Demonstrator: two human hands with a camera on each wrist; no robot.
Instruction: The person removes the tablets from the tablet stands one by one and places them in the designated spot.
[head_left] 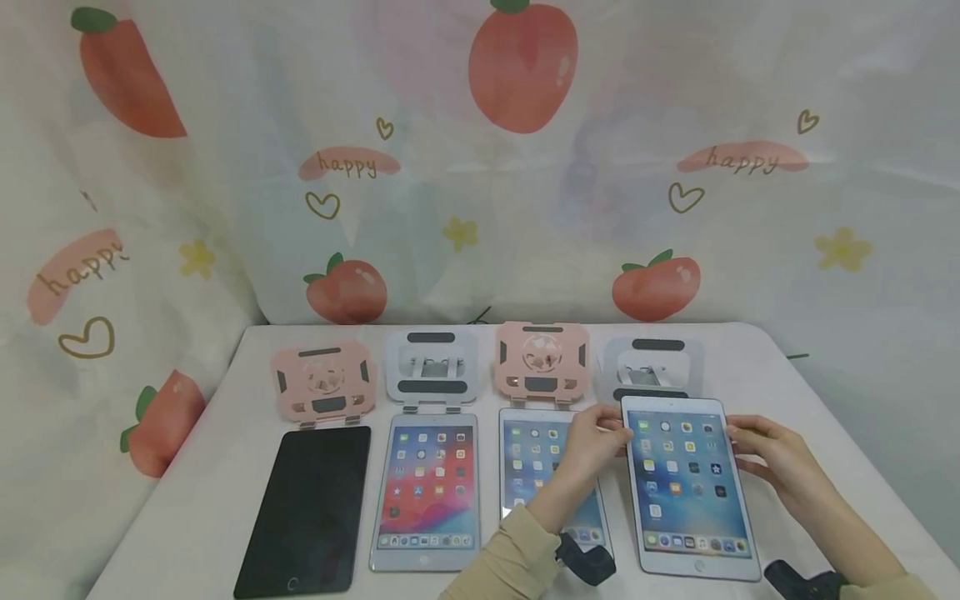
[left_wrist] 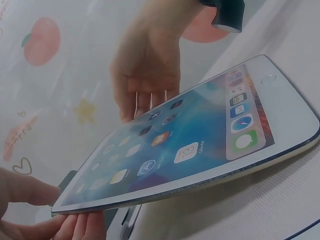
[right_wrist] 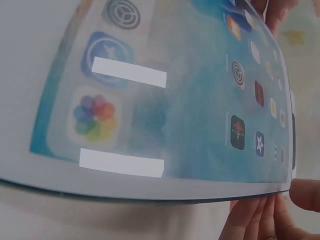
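A white tablet with a lit blue home screen is held at the right end of the row. My left hand pinches its left edge near the top corner, thumb above and fingers beneath in the left wrist view. On the opposite edge my right hand grips near the top, with fingers under the tablet and thumb at its rim. The tablet's top end is tilted up off the white cloth. Right behind it, a white folding stand with dark pads is partly hidden by the tablet.
To the left, a dark-screened tablet, a red-and-blue-screened tablet and a blue-screened tablet lie in a row. Behind them stand a pink stand, a white stand and another pink stand. A printed curtain backs the table.
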